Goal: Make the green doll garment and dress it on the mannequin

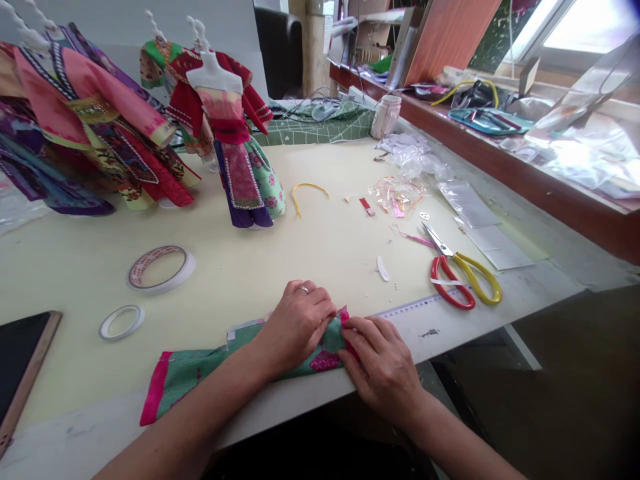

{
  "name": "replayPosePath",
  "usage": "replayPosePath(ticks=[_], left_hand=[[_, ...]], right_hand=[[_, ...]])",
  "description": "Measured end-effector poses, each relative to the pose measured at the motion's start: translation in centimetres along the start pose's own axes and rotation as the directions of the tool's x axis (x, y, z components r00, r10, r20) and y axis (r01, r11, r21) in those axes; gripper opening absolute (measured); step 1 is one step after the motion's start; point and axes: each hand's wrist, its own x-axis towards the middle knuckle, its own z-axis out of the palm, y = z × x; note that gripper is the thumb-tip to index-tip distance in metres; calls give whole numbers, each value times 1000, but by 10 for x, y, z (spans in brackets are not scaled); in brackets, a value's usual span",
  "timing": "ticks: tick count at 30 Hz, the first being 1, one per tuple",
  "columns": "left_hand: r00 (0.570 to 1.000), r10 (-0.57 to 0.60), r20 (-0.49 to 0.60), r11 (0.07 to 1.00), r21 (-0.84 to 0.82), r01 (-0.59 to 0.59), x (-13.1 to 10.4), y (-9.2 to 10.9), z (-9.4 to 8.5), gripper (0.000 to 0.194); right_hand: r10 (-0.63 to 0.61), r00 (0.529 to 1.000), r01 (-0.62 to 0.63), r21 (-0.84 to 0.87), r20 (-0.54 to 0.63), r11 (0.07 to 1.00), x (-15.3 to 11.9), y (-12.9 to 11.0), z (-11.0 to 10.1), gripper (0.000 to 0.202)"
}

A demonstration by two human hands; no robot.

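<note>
A small green doll garment piece with pink ends (187, 370) lies flat along the table's front edge. My left hand (300, 327), a ring on one finger, is closed with its fingertips pinched at the garment's upper edge, near the right end. Against the pink trim at that end, the fingers of my right hand (383, 360) are bent and grip the cloth between thumb and fingers. Whatever lies under the left fingertips is hidden. A strip of white tape (245, 328) shows along the garment's top edge. Just beyond my right hand lies a ruler (410, 308).
Scissors with red and yellow handles (460, 273) lie to the right. Tape rolls (187, 270) and a dark tablet-like device (23, 367) are at left. Dressed doll forms (235, 140) stand behind. Plastic bags (410, 157), beads and scraps lie at the back right, beside a wooden ledge (540, 170).
</note>
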Motion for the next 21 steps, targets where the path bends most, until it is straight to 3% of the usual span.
replayPosePath(ticks=[21], left_hand=[[997, 60, -49, 997, -44, -62, -1, -1, -1, 17]], right_hand=[[3, 1000, -3, -18, 13, 1000, -1, 0, 0, 20]])
